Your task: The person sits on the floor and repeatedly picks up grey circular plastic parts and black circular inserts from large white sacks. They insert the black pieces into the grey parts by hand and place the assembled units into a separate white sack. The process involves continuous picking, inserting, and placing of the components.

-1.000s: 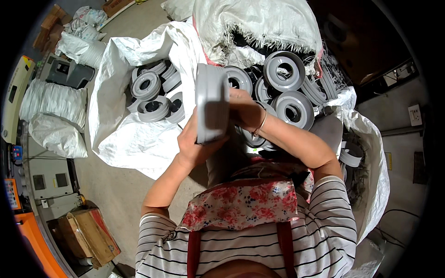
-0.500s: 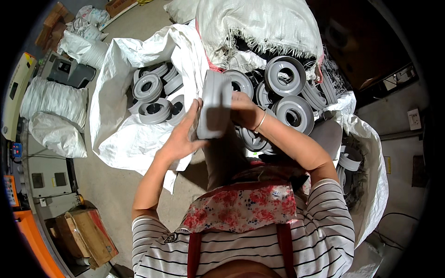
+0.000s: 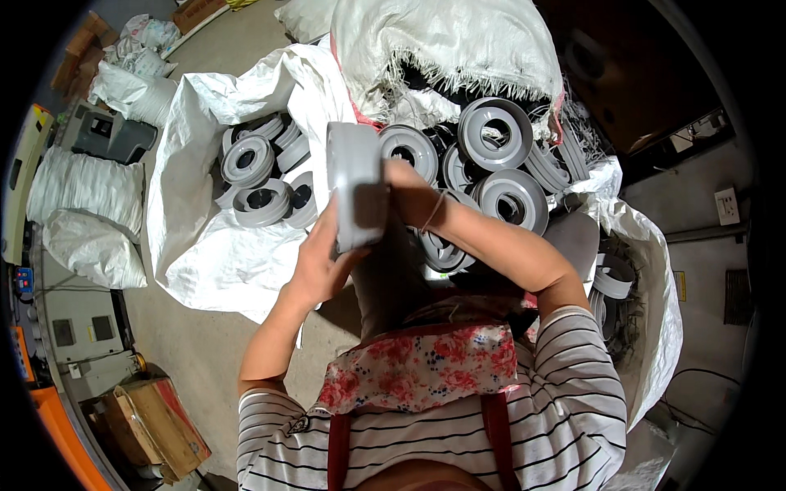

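Observation:
Between my two hands a round grey plastic ring [image 3: 354, 176] stands on edge, in front of my lap. My left hand [image 3: 319, 258] grips its near left side, thumb toward me and fingers partly hidden behind the rim. On the right side my right hand [image 3: 407, 195] is closed against the ring; its fingertips are hidden, so what else they may hold cannot be seen. More grey rings [image 3: 495, 133] are heaped just beyond my right hand. To the left, an open white woven sack [image 3: 184, 204] contains several similar rings [image 3: 247, 161].
A white sack with a frayed mouth [image 3: 458, 41] lies over the far side of the heap. Another open sack [image 3: 655, 286] with rings stands at my right. Filled sacks [image 3: 86, 184] and a cardboard box [image 3: 160, 421] are at the left. A wall socket [image 3: 726, 206] is at right.
The ring and both hands have shifted a little to the left, toward the open sack. Both hands stay on the ring. The whole view has also moved slightly.

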### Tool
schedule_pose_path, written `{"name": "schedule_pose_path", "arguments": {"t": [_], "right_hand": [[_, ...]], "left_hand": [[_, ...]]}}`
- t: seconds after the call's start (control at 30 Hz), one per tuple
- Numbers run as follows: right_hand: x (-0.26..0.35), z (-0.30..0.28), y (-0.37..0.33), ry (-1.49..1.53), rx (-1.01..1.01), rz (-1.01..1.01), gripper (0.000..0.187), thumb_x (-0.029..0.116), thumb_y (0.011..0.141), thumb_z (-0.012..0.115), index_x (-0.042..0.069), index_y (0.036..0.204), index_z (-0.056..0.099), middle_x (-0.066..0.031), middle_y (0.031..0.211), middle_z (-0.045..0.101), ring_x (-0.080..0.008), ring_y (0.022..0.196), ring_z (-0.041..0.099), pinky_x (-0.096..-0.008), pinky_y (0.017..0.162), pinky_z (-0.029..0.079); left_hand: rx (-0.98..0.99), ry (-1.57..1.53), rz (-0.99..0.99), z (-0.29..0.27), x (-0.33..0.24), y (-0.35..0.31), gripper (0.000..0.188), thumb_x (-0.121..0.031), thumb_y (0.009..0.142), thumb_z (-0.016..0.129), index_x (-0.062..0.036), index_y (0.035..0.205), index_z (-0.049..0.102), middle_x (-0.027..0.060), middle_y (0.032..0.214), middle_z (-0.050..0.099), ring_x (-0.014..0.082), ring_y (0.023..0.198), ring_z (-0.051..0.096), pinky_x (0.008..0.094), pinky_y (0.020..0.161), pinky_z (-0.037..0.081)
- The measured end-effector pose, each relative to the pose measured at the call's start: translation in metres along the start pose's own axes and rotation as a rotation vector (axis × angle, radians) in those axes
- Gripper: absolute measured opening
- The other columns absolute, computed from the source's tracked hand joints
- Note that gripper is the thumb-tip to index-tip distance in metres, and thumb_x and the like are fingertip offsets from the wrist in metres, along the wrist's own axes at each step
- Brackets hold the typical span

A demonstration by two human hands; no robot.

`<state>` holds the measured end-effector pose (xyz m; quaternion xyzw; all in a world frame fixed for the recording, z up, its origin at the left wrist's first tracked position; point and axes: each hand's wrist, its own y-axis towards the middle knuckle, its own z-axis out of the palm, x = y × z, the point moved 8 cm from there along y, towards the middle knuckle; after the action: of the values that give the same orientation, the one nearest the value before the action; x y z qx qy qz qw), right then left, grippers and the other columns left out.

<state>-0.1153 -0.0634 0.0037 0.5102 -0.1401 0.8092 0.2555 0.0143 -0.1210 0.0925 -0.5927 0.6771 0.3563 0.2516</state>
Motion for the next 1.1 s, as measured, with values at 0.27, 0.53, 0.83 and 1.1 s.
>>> {"name": "schedule_pose_path", "arguments": {"t": [0.27,0.53,0.83,1.1], "right_hand": [[0.083,-0.093,0.06,-1.317,-0.368,-0.047,0.027,0.021,0.088,0.051,0.001,0.104,0.058,-0.0195,0.104,0.062,-0.0387,0.095,0.057,-0.0389,0.087,0.046],[0.066,-0.167,0.132,-2.259,-0.093,0.158,0.018,0.015,0.085,0.048,0.008,0.097,0.058,-0.0114,0.109,0.059,-0.025,0.094,0.061,-0.0394,0.073,0.047],[0.129,-0.113,0.038,-1.633,-0.414,-0.333,0.027,0.015,0.085,0.058,0.002,0.109,0.058,-0.0145,0.092,0.062,-0.0267,0.082,0.061,-0.0353,0.073,0.049],[0.133,-0.096,-0.036,-0.972,-0.654,-0.437,0.022,0.017,0.084,0.064,-0.001,0.097,0.066,-0.0118,0.087,0.064,-0.0197,0.08,0.061,-0.028,0.074,0.046]], "left_hand": [[-0.717,0.538,0.086,-0.095,0.024,0.018,0.072,-0.003,0.074,0.069,0.0023,0.137,0.034,0.0231,0.135,0.042,0.0345,0.125,0.041,0.0403,0.103,0.033],[-0.077,0.006,-0.164,0.05,0.132,0.117,0.019,-0.01,0.079,0.061,-0.0018,0.096,0.061,0.0072,0.083,0.058,0.0143,0.081,0.057,0.0271,0.07,0.046],[0.55,0.917,0.519,0.14,0.151,0.133,0.038,-0.013,0.072,0.063,-0.0015,0.108,0.061,0.0144,0.105,0.059,0.0288,0.112,0.05,0.039,0.104,0.034],[-0.14,-0.597,-0.187,0.015,0.054,0.104,0.053,-0.022,0.079,0.07,0.0021,0.121,0.049,0.0167,0.108,0.059,0.0247,0.099,0.059,0.0362,0.077,0.052]]}}
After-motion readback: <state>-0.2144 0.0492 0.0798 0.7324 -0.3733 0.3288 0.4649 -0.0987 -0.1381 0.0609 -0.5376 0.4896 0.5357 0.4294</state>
